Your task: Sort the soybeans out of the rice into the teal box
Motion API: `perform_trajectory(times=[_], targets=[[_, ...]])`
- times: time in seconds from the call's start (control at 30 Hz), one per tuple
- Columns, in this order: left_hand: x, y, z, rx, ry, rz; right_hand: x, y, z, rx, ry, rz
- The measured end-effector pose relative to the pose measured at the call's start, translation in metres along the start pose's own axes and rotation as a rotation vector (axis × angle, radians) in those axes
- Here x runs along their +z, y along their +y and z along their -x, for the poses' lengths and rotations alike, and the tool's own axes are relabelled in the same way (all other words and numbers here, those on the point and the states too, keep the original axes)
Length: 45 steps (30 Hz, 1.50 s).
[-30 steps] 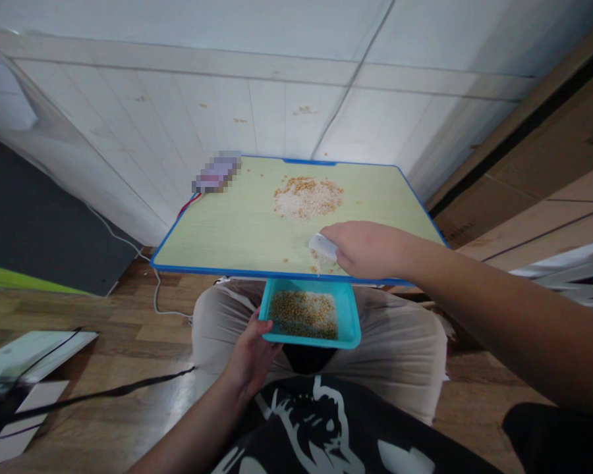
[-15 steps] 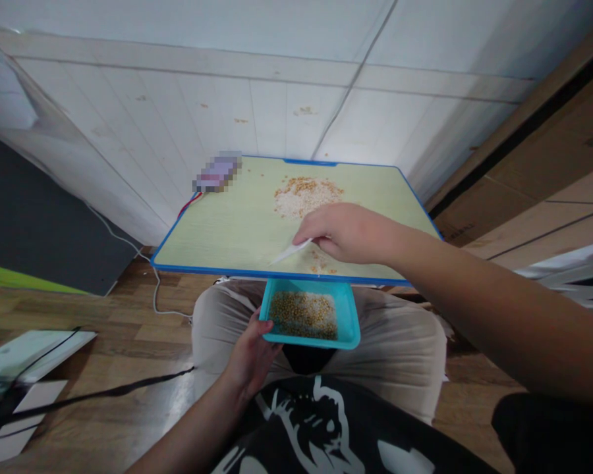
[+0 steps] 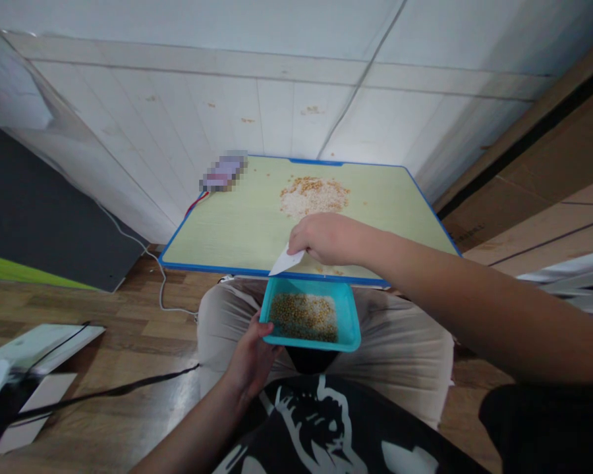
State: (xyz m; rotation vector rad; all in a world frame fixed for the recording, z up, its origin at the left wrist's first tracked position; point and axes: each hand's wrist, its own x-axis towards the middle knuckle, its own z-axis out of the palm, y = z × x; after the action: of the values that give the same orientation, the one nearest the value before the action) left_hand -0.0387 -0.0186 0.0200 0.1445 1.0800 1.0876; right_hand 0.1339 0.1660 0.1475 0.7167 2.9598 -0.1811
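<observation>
My left hand (image 3: 257,345) grips the left side of a turquoise plastic tray (image 3: 348,319), its thumb over the rim. Yellow kernels and white grains (image 3: 304,316) cover the tray's bottom. The tray is held above my lap, just below the front edge of the table (image 3: 227,224). My right hand (image 3: 321,238) pinches a white card (image 3: 285,261), whose tip is at the table's blue front edge. Some yellow kernels (image 3: 330,270) lie near that edge, partly hidden by my right arm. Behind the hand spreads a pile of white grains and yellow kernels (image 3: 316,196).
A pixelated object (image 3: 225,172) with a red cord rests on the table's back left corner. A white wall (image 3: 227,105) stands behind the table. Cardboard boxes (image 3: 538,164) lean at the right, and a dark panel (image 3: 44,210) stands at the left.
My right hand has moved toward me and slightly left, bringing the card from the tabletop to the front edge; more of the card's face shows. The tray stays nearly in place.
</observation>
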Motion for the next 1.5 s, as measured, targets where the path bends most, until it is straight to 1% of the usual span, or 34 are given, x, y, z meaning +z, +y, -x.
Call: perform_trajectory(times=[0.27, 0.5, 0.77, 0.9, 1.3, 1.4, 1.5], targets=[[0.006, 0.000, -0.001, -0.013, 0.002, 0.040, -0.005, 0.014, 0.038, 0.044, -0.007, -0.058], [0.008, -0.001, 0.000, -0.022, -0.006, 0.047, -0.002, 0.020, 0.060, 0.050, 0.020, -0.125], [0.007, -0.002, 0.000, -0.006, -0.025, 0.001, -0.001, 0.018, 0.071, 0.059, 0.029, -0.137], [0.007, -0.003, -0.001, -0.009, -0.013, -0.001, 0.000, 0.018, 0.076, 0.061, 0.038, -0.158], [0.008, -0.004, 0.001, -0.007, -0.028, -0.007, 0.006, 0.020, 0.089, 0.060, 0.063, -0.142], [0.010, -0.004, 0.002, -0.014, -0.022, 0.005, 0.007, 0.019, 0.088, 0.073, 0.110, -0.115], [0.011, -0.004, 0.002, -0.032, -0.024, 0.014, 0.005, 0.018, 0.087, 0.112, 0.190, -0.084]])
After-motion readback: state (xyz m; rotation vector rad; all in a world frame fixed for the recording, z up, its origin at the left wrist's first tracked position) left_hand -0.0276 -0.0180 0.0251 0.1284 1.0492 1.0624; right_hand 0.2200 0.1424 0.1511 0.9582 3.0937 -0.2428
